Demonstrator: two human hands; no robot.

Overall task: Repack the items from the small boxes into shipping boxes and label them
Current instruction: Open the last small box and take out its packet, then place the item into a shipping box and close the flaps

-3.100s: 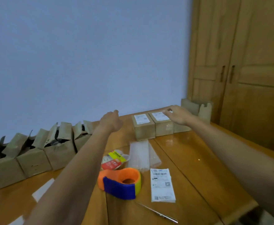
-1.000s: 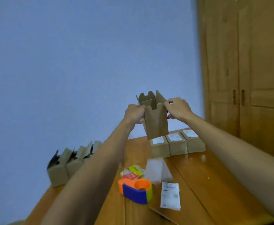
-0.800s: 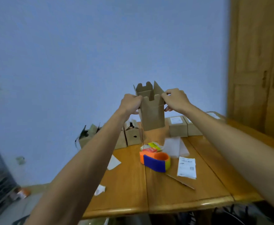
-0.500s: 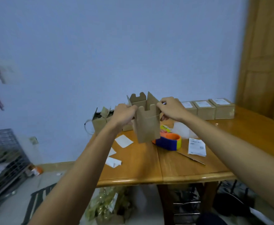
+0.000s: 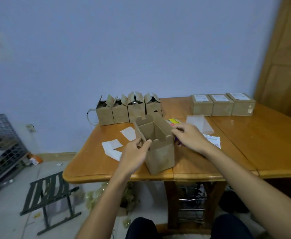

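Observation:
An open, empty brown cardboard box (image 5: pixel 161 155) stands near the front edge of the wooden table (image 5: pixel 261 144), flaps up. My left hand (image 5: pixel 135 153) grips its left flap. My right hand (image 5: pixel 187 137) holds the right rim, fingers curled over the edge. Several open small boxes (image 5: pixel 129 110) with dark items inside line the far left of the table. Three sealed, labelled boxes (image 5: pixel 222 105) sit in a row at the far right.
White paper backings (image 5: pixel 112 147) lie left of the box. A clear plastic bag (image 5: pixel 199 122), a printed label sheet (image 5: pixel 213 141) and a yellow-red packet (image 5: pixel 174 121) lie behind my right hand. A dark folding stool (image 5: pixel 50 199) stands on the floor at left.
Both hands brought the open box down from the air and nearer to the front edge. My view turned downward, showing the floor and stool.

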